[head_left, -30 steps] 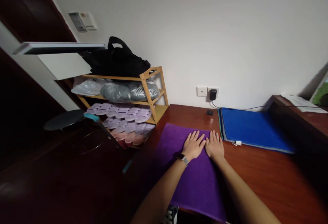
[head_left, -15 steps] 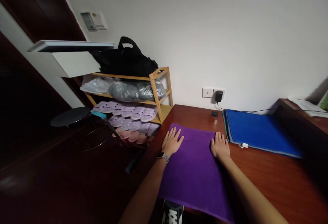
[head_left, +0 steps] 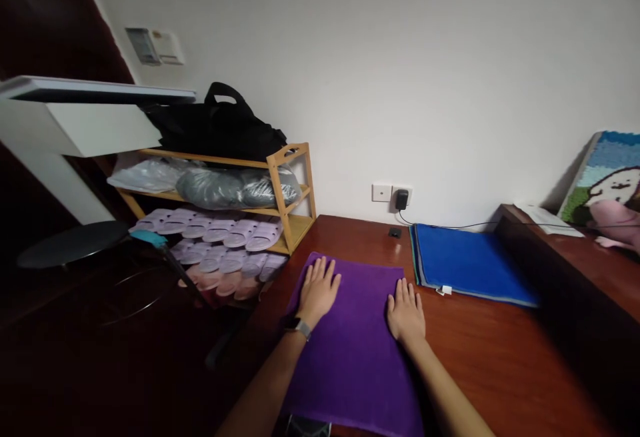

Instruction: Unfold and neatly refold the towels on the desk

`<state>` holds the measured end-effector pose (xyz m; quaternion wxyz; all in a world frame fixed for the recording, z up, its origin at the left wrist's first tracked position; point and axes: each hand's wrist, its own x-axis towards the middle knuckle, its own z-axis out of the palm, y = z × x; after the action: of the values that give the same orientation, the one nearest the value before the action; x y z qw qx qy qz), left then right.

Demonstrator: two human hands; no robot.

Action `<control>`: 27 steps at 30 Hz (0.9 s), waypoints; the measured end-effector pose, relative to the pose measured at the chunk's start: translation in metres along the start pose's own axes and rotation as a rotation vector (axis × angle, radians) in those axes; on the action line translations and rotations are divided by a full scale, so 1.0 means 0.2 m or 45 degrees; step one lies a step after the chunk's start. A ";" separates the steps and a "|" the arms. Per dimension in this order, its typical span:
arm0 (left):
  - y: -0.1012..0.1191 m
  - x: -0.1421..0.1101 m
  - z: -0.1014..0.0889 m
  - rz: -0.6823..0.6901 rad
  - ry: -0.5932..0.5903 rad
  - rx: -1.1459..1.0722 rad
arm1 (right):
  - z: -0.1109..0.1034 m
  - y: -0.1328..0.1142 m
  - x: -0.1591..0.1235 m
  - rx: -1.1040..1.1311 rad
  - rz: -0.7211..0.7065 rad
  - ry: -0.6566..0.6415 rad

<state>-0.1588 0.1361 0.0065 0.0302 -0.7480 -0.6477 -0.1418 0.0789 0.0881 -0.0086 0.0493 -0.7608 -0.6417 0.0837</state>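
Note:
A purple towel [head_left: 357, 337] lies flat on the reddish-brown wooden table [head_left: 500, 357]. My left hand [head_left: 318, 292] rests palm down on the towel's far left part, fingers spread; a watch sits on that wrist. My right hand [head_left: 405, 312] presses flat near the towel's far right edge, fingers also apart. Neither hand holds anything. A stack of folded cloths with a blue one [head_left: 467, 264] on top lies just right of the purple towel.
A wooden shoe rack [head_left: 285, 204] at the left holds lilac slippers [head_left: 225, 230], grey bags and a black bag [head_left: 220, 127]. A charger [head_left: 401, 199] is plugged into the wall socket. A dark raised ledge [head_left: 545, 277] borders the table's right side. A round black stool [head_left: 65, 244] stands at the left.
My hands were together at the towel's middle a second ago; they have slid apart toward its left and right sides. The view has shifted slightly to the right.

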 end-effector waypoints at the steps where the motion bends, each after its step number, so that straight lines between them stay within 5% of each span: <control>1: 0.10 -0.03 0.01 0.085 0.030 -0.026 | 0.00 0.00 0.00 0.010 0.004 -0.004; 4: 0.38 -0.14 0.06 0.403 0.000 -0.128 | -0.01 0.00 0.01 0.034 0.001 -0.017; 7: 0.45 -0.22 0.08 0.453 -0.068 -0.146 | -0.02 0.00 0.00 0.041 -0.007 -0.022; 16: -0.27 -0.32 -0.05 -0.008 -0.106 0.086 | -0.01 0.00 0.00 0.007 0.001 -0.002; 22: -0.27 -0.36 -0.05 -0.006 -0.079 0.082 | -0.06 -0.01 -0.06 -0.010 0.012 -0.012; 27: -0.26 -0.35 -0.08 -0.010 -0.097 0.107 | -0.05 0.01 -0.33 -0.013 -0.034 -0.002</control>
<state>-0.2213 0.0743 -0.0035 0.0363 -0.7483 -0.6568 -0.0859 0.0723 0.0228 0.0044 0.0461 -0.7524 -0.6521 0.0803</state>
